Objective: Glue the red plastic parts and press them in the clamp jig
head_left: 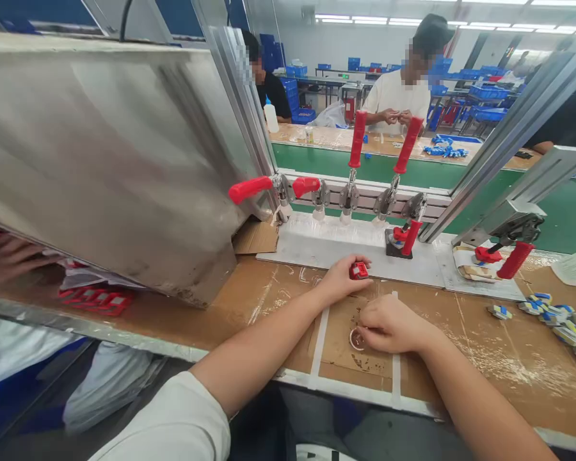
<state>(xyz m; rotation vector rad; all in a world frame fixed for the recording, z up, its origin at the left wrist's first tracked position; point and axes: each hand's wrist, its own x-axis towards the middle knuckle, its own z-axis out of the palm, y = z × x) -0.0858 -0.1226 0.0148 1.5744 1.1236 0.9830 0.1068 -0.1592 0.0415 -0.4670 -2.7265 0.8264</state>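
Observation:
My left hand (344, 276) is closed around a small red part (360, 270) near the front edge of the metal base plate (312, 253). Nearer to me and to the right, my right hand (384, 323) has its fingers bent together at a white ring (357, 339), which lies over a taped cardboard sheet (340, 352). Beyond my hands stands a row of toggle clamps with red handles (358, 139). The rightmost of that row presses on a red part in a black block (398, 251).
Blue-and-grey parts (569, 326) are piled at the right, near another clamp (516, 259) on its own base. A big metal housing (105, 166) fills the left; a person's hand (14, 259) and red parts (98, 299) show beneath it. People sit across the green-sided bench (317, 160).

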